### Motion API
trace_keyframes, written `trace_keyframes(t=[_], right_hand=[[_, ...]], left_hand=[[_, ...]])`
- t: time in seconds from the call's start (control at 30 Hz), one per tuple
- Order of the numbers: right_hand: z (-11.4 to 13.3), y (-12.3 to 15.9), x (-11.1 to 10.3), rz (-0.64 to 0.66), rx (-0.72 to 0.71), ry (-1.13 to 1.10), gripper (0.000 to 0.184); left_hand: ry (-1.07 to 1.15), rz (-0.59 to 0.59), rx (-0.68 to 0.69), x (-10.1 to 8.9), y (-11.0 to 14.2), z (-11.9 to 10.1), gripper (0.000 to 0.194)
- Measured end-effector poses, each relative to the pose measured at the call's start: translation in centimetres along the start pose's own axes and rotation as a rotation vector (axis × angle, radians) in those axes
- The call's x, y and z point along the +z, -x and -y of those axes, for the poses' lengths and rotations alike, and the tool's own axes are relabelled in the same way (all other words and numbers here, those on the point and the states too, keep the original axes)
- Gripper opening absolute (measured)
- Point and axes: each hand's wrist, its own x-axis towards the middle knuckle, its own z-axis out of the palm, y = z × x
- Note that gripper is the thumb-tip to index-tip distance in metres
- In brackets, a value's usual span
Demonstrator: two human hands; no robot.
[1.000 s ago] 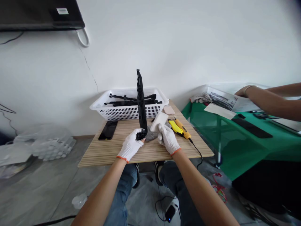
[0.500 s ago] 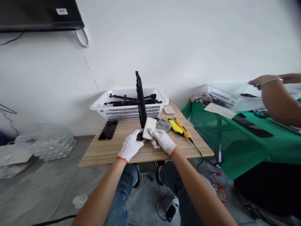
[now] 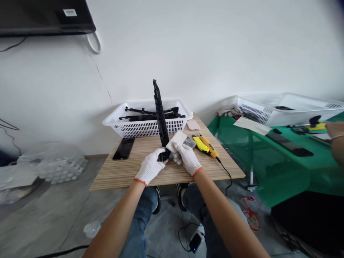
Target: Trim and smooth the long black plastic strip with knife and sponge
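A long black plastic part [image 3: 160,114] stands nearly upright over the small wooden table, leaning slightly left at its top. My left hand [image 3: 151,165], in a white knit glove with an orange cuff, is closed around its lower end. In my right hand [image 3: 186,156], gloved the same way, a white sponge-like pad [image 3: 177,139] is pinched beside the part's lower end. Whether the pad touches the part I cannot tell. Just behind the right fingers lies a grey cloth [image 3: 189,142].
A white plastic basket [image 3: 134,127] holds several similar black parts. Around it lie a dark phone [image 3: 124,148], a pale phone [image 3: 193,125], a yellow cutter [image 3: 200,144] and a corded yellow-orange tool [image 3: 209,146]. At right, a co-worker's hand [image 3: 337,138] is over a green-covered table [image 3: 285,168].
The white pad has tilted and shifted right, uncovering the black part's lower end. The part leans slightly further left. The co-worker's arms have pulled back from the right-hand basket.
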Motion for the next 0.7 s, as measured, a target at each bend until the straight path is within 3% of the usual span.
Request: trace_keyframes(t=[0.1,0.23,0.43,0.53,0.6,0.7], right_hand=[[0.01,0.08,0.15,0.125,0.023,0.049,0.040],[0.31,0.05,0.19,-0.065,-0.014,-0.034,0.037],[0.46,-0.10,0.01,-0.103,0.034,-0.009,0.032],[0.34,-0.03,-0.05,-0.031,0.011,0.022,0.028],[0.28,-0.05,-0.14,-0.111,-0.020,0.026,0.023],[0.12,-0.24,-0.35,-0.353,-0.090,-0.011,0.017]], left_hand=[[-0.008,0.016,-0.032,-0.04,0.02,0.01,0.048],[0.006,0.009,-0.012,0.04,0.06,0.17,0.048],[0.017,-0.010,-0.001,0.18,0.02,0.17,0.048],[0.018,-0.005,-0.017,0.22,0.01,0.20,0.048],[0.022,-0.001,-0.005,0.29,0.07,0.28,0.048],[0.000,-0.017,0.044,0.53,0.24,0.41,0.049]])
